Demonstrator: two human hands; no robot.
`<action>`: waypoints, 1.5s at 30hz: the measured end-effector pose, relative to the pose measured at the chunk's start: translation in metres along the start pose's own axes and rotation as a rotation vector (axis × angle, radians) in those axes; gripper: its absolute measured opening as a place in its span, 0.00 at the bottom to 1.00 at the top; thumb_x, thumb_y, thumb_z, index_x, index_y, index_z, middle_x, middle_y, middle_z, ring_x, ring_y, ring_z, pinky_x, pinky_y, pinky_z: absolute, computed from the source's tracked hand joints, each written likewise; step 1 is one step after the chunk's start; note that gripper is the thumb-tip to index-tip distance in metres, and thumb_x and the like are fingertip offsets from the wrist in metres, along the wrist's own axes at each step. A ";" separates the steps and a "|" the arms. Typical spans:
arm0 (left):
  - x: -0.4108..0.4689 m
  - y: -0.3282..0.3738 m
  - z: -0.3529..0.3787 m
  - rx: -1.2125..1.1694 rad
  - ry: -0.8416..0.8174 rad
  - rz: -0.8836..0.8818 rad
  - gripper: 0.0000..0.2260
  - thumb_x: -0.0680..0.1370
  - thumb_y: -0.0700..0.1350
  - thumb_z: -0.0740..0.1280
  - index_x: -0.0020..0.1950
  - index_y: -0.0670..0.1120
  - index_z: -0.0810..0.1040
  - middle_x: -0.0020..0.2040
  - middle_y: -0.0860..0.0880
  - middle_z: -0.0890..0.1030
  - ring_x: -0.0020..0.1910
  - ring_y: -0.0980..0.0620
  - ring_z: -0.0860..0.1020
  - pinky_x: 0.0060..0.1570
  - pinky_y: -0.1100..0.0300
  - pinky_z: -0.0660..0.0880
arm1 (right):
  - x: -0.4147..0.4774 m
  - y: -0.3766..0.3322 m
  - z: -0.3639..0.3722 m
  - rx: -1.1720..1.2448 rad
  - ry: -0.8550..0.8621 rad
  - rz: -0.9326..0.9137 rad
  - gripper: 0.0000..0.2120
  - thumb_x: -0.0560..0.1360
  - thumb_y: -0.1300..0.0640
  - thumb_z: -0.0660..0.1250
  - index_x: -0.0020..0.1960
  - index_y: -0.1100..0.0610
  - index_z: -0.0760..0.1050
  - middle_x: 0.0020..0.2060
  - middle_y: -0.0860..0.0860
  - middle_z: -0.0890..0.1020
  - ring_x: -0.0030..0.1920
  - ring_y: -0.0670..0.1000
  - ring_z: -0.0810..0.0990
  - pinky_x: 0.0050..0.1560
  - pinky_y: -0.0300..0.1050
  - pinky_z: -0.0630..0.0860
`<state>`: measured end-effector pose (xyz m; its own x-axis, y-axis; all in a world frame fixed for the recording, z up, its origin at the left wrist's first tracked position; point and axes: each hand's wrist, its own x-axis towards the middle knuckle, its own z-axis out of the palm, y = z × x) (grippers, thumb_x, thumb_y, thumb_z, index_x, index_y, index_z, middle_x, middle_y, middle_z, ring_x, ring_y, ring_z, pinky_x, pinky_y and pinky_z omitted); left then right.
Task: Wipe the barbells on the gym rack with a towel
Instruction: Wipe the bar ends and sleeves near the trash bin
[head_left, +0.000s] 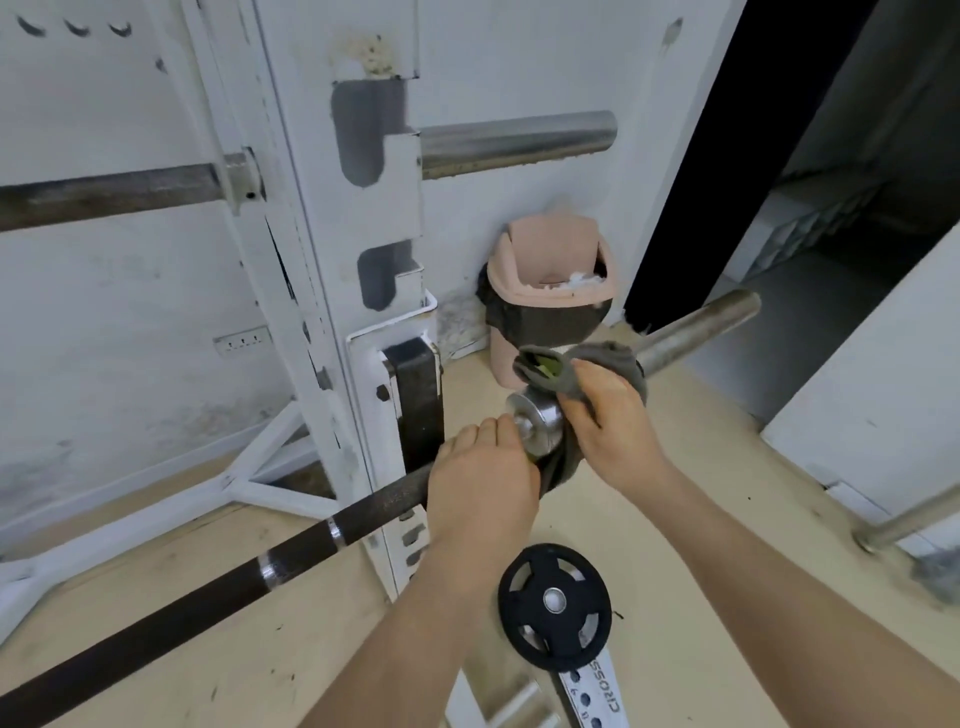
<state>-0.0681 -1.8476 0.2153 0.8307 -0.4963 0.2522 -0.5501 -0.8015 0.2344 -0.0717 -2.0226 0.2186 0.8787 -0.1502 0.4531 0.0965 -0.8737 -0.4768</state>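
Note:
A dark barbell (171, 603) runs from the lower left up across the white gym rack (332, 270); its steel collar (537, 423) and bare sleeve (696, 325) stick out to the right. My left hand (480, 483) is closed around the shaft just left of the collar. My right hand (605, 415) grips a grey towel (558, 371) wrapped around the sleeve beside the collar, with part of the towel hanging below. A second barbell (514, 140) rests higher on the rack, its sleeve pointing right.
A pink swing-lid bin (550, 296) with a black liner stands in the corner behind the sleeve. A black weight plate (555, 605) sits on a peg low in front. A dark doorway (727, 156) opens on the right, and another bar end (914, 519) is at the far right.

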 end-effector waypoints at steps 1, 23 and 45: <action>0.000 0.000 0.000 0.012 -0.004 0.002 0.18 0.71 0.47 0.65 0.58 0.42 0.79 0.48 0.46 0.83 0.46 0.46 0.80 0.44 0.52 0.76 | -0.004 0.007 -0.007 -0.039 -0.059 -0.002 0.11 0.79 0.55 0.60 0.56 0.55 0.78 0.53 0.51 0.81 0.56 0.52 0.77 0.57 0.51 0.74; 0.027 0.030 -0.004 -0.096 -0.051 -0.073 0.30 0.78 0.58 0.56 0.77 0.49 0.52 0.78 0.47 0.55 0.76 0.48 0.53 0.74 0.50 0.57 | 0.033 0.088 -0.017 -0.271 -0.074 0.027 0.25 0.80 0.40 0.46 0.50 0.52 0.78 0.59 0.46 0.79 0.67 0.45 0.68 0.63 0.48 0.59; 0.028 0.039 -0.022 -0.355 0.060 -0.253 0.30 0.71 0.37 0.65 0.72 0.53 0.64 0.66 0.54 0.71 0.56 0.51 0.77 0.53 0.58 0.72 | 0.023 0.032 -0.058 0.558 0.113 0.428 0.22 0.82 0.48 0.57 0.34 0.60 0.72 0.29 0.49 0.75 0.32 0.41 0.72 0.38 0.48 0.70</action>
<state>-0.0681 -1.8849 0.2521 0.9425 -0.2704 0.1966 -0.3337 -0.7263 0.6010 -0.0755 -2.0809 0.2574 0.8423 -0.5003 0.2006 0.0050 -0.3650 -0.9310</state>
